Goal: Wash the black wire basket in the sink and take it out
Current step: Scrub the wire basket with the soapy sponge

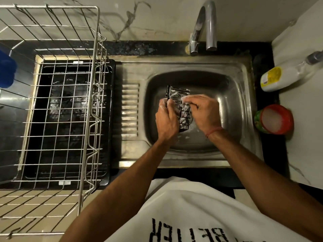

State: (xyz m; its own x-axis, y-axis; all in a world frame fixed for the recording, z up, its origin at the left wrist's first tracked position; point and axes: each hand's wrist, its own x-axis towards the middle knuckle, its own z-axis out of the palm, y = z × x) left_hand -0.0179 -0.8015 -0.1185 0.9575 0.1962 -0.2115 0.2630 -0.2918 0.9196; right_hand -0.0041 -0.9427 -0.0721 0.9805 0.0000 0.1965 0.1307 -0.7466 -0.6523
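The left hand (167, 117) curls its fingers around the left edge of the small black wire basket (180, 109), holding it over the bowl of the stainless steel sink (232, 102). The right hand (203, 111), just right of the basket, has its fingers bent down onto the soapy wires, pinching them. Suds cling to both hands.

Dim warm indoor light, glare on the steel sink (244, 102) rim and faucet (208, 23), deep shadow in the basin, hands slightly motion-blurred, strong wide-angle bending at the edges, dish rack (94, 84) wires curved
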